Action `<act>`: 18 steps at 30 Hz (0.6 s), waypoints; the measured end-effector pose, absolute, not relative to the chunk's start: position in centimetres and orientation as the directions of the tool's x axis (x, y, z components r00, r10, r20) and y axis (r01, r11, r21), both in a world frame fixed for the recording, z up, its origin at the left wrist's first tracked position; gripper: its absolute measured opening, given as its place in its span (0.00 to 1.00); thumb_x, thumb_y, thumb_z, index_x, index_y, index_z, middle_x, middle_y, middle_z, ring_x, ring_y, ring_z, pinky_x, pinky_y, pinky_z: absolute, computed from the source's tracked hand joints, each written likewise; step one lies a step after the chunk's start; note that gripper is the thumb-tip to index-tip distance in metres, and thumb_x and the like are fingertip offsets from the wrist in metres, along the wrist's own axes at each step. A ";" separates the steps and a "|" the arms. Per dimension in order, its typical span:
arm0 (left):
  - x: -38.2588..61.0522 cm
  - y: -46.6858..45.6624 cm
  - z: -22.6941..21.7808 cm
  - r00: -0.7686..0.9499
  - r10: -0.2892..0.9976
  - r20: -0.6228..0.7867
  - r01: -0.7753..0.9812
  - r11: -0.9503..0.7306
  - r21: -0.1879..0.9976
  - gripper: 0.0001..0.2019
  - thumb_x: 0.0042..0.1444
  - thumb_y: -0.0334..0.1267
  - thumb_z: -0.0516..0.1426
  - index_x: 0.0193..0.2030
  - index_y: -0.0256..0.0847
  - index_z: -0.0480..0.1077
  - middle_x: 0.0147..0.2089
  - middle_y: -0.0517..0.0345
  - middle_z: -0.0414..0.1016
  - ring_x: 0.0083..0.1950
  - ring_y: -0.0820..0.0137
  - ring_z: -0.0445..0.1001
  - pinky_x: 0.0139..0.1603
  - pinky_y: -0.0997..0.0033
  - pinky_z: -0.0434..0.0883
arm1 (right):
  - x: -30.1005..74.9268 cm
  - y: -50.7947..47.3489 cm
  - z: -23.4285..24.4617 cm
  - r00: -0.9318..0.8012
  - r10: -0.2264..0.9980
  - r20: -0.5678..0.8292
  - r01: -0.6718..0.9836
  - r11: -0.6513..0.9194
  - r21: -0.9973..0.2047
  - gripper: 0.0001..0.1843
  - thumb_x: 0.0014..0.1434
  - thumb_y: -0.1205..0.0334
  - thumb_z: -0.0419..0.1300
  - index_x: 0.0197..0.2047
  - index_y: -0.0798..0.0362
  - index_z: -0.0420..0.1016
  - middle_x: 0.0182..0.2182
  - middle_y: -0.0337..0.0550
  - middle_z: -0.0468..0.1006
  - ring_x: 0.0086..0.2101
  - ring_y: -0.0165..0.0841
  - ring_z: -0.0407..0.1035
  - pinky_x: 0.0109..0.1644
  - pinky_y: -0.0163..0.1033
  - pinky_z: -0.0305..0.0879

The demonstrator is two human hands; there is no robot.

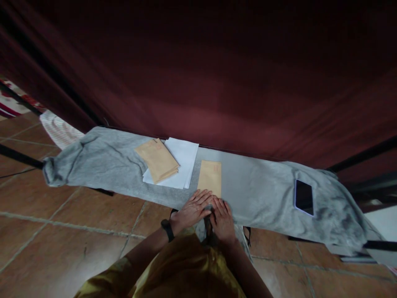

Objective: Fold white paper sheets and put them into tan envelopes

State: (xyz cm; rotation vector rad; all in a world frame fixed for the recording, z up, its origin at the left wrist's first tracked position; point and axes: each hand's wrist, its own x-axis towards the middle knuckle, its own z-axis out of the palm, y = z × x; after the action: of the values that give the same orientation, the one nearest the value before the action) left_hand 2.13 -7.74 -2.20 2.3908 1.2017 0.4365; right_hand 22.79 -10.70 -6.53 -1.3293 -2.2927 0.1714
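Resting flat with grip unclosed, the left hand (192, 209) and right hand (222, 219) cover the near end of the lone, probably light and easily creased envelope (210, 177) mid-worktop (252, 186), best taken by its side edges.

Illegible red print (216, 168) on envelope (209, 178)

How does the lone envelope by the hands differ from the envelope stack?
The lone envelope lies nearly straight, on gray cloth; the envelope stack is angled, partly over white sheets. The left hand and right hand are at the lone envelope's near end; neither touches the envelope stack. Both are brown.
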 end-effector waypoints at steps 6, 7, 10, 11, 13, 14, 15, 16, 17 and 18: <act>0.6 -9.2 -2.8 0.578 0.809 0.106 0.750 -0.578 0.323 0.30 0.71 0.48 0.52 0.77 0.45 0.52 0.78 0.50 0.53 0.80 0.62 0.49 0.79 0.53 0.45 | 23.0 -11.1 -6.7 -0.389 0.846 0.365 0.823 0.497 -0.276 0.28 0.72 0.65 0.48 0.73 0.58 0.59 0.70 0.53 0.65 0.69 0.41 0.57 0.74 0.55 0.49; 0.3 -9.3 -2.8 0.580 0.807 0.113 0.762 -0.586 0.277 0.31 0.72 0.49 0.51 0.77 0.44 0.51 0.78 0.49 0.53 0.79 0.62 0.49 0.78 0.53 0.45 | 23.2 -11.2 -6.7 -0.376 0.847 0.375 0.831 0.487 -0.267 0.28 0.73 0.65 0.48 0.73 0.59 0.60 0.70 0.53 0.66 0.69 0.42 0.57 0.74 0.55 0.49; -0.3 -9.6 -3.0 0.581 0.803 0.133 0.789 -0.596 0.149 0.32 0.72 0.49 0.50 0.77 0.40 0.49 0.78 0.48 0.54 0.79 0.63 0.50 0.78 0.54 0.47 | 23.7 -11.5 -6.9 -0.355 0.849 0.392 0.850 0.468 -0.243 0.27 0.74 0.64 0.47 0.73 0.59 0.60 0.68 0.54 0.68 0.69 0.42 0.59 0.73 0.55 0.50; -0.5 -9.7 -3.1 0.580 0.803 0.137 0.795 -0.595 0.121 0.32 0.72 0.50 0.50 0.77 0.39 0.49 0.78 0.48 0.54 0.79 0.63 0.50 0.78 0.55 0.47 | 23.9 -11.6 -6.9 -0.354 0.849 0.392 0.854 0.464 -0.234 0.27 0.74 0.64 0.46 0.73 0.59 0.59 0.68 0.55 0.68 0.68 0.42 0.59 0.73 0.55 0.50; -0.6 -9.9 -3.3 0.569 0.809 0.145 0.807 -0.584 0.089 0.32 0.72 0.50 0.50 0.77 0.39 0.50 0.78 0.48 0.55 0.79 0.63 0.51 0.78 0.55 0.49 | 24.2 -11.6 -7.0 -0.355 0.849 0.391 0.861 0.460 -0.218 0.27 0.74 0.64 0.45 0.73 0.59 0.59 0.68 0.55 0.68 0.68 0.42 0.59 0.73 0.55 0.51; -0.6 -9.9 -3.5 0.560 0.815 0.149 0.814 -0.575 0.080 0.32 0.72 0.51 0.50 0.77 0.39 0.51 0.77 0.47 0.56 0.79 0.62 0.52 0.78 0.55 0.50 | 24.3 -11.7 -6.9 -0.355 0.849 0.391 0.863 0.459 -0.213 0.28 0.74 0.65 0.45 0.74 0.58 0.58 0.68 0.55 0.68 0.68 0.42 0.60 0.72 0.55 0.51; -0.4 -10.0 -3.6 0.548 0.822 0.154 0.823 -0.563 0.074 0.32 0.72 0.51 0.49 0.77 0.38 0.51 0.77 0.47 0.57 0.78 0.62 0.53 0.77 0.55 0.51 | 24.3 -11.7 -6.9 -0.357 0.849 0.391 0.863 0.459 -0.209 0.28 0.73 0.65 0.45 0.74 0.58 0.58 0.68 0.55 0.68 0.68 0.42 0.60 0.72 0.55 0.51; -0.2 -10.1 -3.8 0.533 0.831 0.160 0.833 -0.548 0.068 0.32 0.72 0.51 0.49 0.76 0.37 0.52 0.76 0.45 0.58 0.78 0.60 0.54 0.77 0.55 0.52 | 24.4 -11.7 -6.9 -0.357 0.849 0.391 0.864 0.459 -0.208 0.28 0.73 0.65 0.45 0.74 0.58 0.58 0.68 0.55 0.68 0.67 0.42 0.60 0.72 0.56 0.51; 0.0 -10.2 -3.9 0.518 0.839 0.166 0.844 -0.533 0.063 0.32 0.72 0.52 0.49 0.76 0.35 0.53 0.76 0.43 0.58 0.78 0.59 0.55 0.77 0.55 0.53 | 24.4 -11.7 -6.9 -0.355 0.849 0.391 0.864 0.458 -0.210 0.28 0.73 0.66 0.45 0.74 0.58 0.57 0.68 0.56 0.68 0.67 0.42 0.60 0.72 0.56 0.51; 0.3 -10.3 -4.0 0.507 0.845 0.172 0.851 -0.522 0.058 0.32 0.72 0.52 0.49 0.75 0.34 0.54 0.76 0.42 0.58 0.78 0.58 0.55 0.76 0.54 0.53 | 24.4 -11.7 -6.8 -0.351 0.851 0.391 0.865 0.455 -0.213 0.28 0.73 0.66 0.45 0.74 0.58 0.58 0.68 0.56 0.68 0.67 0.43 0.60 0.71 0.56 0.52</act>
State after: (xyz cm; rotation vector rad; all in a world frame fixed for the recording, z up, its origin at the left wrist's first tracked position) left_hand 0.28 -10.35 -3.98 2.7564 1.5515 0.2844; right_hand 24.36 -11.73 -6.84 -1.4367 -2.2629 -0.0421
